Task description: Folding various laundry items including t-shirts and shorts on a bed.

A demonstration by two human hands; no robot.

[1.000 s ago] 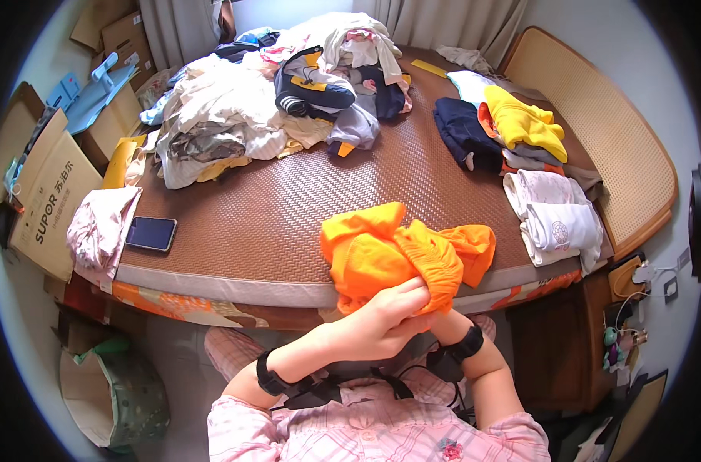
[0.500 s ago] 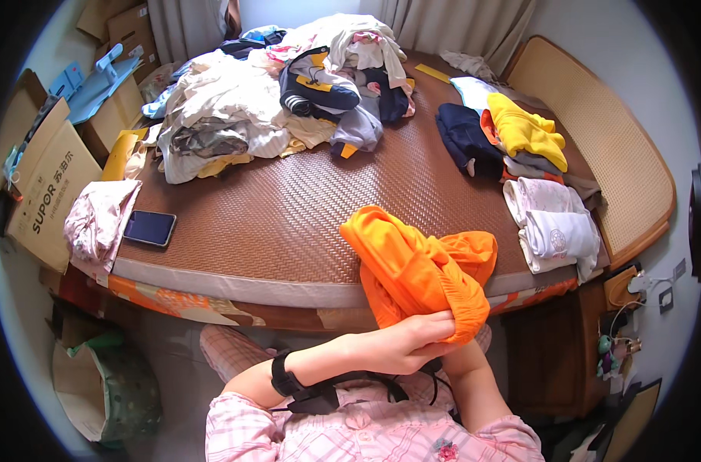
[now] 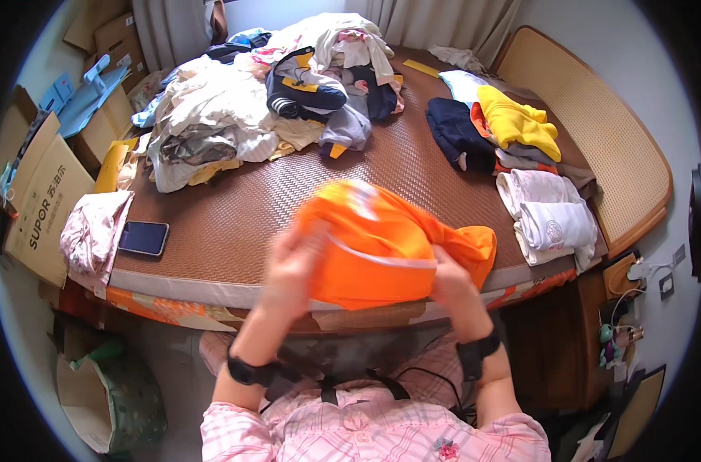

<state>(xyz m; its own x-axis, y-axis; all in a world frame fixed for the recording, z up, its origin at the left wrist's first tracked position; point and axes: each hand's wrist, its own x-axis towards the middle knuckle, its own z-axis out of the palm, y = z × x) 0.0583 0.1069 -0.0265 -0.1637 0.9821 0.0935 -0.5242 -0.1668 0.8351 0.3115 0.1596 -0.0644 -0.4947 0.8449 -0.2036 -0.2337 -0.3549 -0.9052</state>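
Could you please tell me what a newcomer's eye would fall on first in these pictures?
Most likely the bright orange garment, held between the left hand and the right hand at the near edge of the bed. Next might come the big jumbled heap of clothes toward the far left, then the yellow garment lying on other clothes at the right.

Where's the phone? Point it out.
In the head view, the phone lies at left on the bed, just right of the pink cloth.
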